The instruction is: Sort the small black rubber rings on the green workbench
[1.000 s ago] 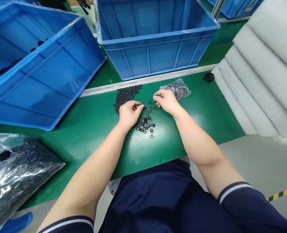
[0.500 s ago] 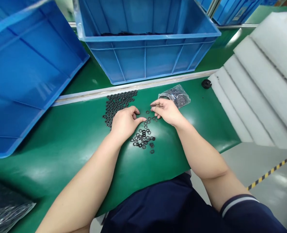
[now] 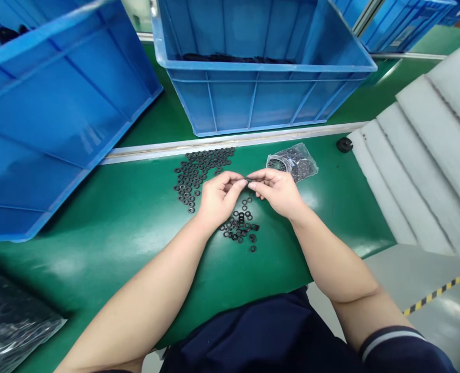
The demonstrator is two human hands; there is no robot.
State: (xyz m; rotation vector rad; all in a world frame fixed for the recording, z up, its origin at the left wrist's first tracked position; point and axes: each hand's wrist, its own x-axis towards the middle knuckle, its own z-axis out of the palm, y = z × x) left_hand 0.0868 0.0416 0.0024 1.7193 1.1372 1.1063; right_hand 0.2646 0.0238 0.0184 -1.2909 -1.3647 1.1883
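My left hand [image 3: 221,199] and my right hand [image 3: 278,190] meet fingertip to fingertip above the green tabletop. Both are closed in a pinch, with a small black ring [image 3: 248,182] partly showing between them; the fingers hide most of it. Left of my left hand, many thick black rings [image 3: 191,178] lie flat, side by side in a patch. A looser heap of thinner black rings [image 3: 241,228] lies below my hands, some of them stacked. Just behind my right hand rests an open clear plastic bag [image 3: 302,161] filled with small dark pieces.
A blue crate [image 3: 261,98] with dark pieces inside stands at the back, and another blue crate [image 3: 67,103] is tilted at the left. White foam sheets [image 3: 420,166] are stacked at the right, beside a black round part [image 3: 344,145]. A dark plastic bag [image 3: 12,321] lies front left.
My hands were apart and have come together at the fingertips. My right hand has moved left, away from the bag, towards my left hand. The whole view has shifted slightly.
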